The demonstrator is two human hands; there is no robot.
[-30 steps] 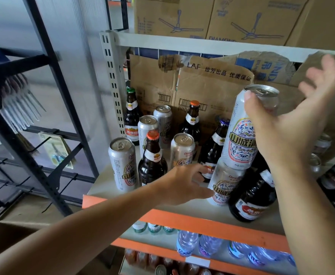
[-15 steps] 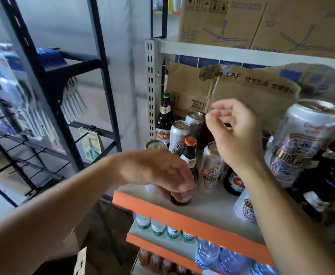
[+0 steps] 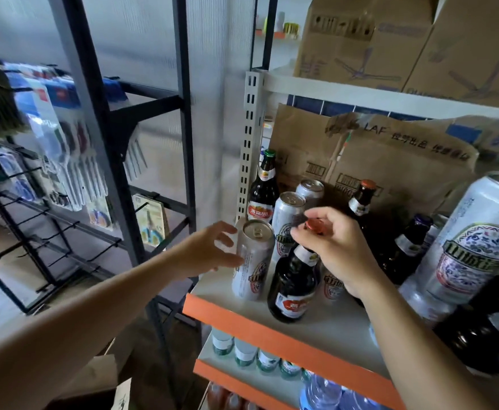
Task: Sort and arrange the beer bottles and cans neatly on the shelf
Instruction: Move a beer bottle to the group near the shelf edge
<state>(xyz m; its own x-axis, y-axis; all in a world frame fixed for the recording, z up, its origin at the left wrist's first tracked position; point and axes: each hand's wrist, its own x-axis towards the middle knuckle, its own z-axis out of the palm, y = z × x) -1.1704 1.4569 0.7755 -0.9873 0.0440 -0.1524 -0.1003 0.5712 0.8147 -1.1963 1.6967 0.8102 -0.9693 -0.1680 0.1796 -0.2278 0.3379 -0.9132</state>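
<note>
On the white shelf (image 3: 325, 324) with an orange front edge stand beer bottles and silver cans. My left hand (image 3: 210, 250) is spread beside the front-left silver can (image 3: 252, 261), with fingertips touching its side. My right hand (image 3: 334, 250) pinches the red cap of a dark brown bottle (image 3: 294, 285), which leans slightly near the front edge. Behind them stand a green-capped bottle (image 3: 262, 187) and two more cans (image 3: 286, 220). A large can (image 3: 476, 238) stacked on another stands at the right among dark bottles.
A flattened cardboard box (image 3: 390, 161) lines the back of the shelf. Fan cartons (image 3: 390, 39) sit on the shelf above. Water bottles (image 3: 242, 350) fill the lower shelf. A black rack (image 3: 118, 143) with hanging packaged tools stands to the left.
The view has swung left and closer. My right hand dropped onto the red-capped bottle's top and took hold of it. My left hand moved off that bottle to the front-left can.
</note>
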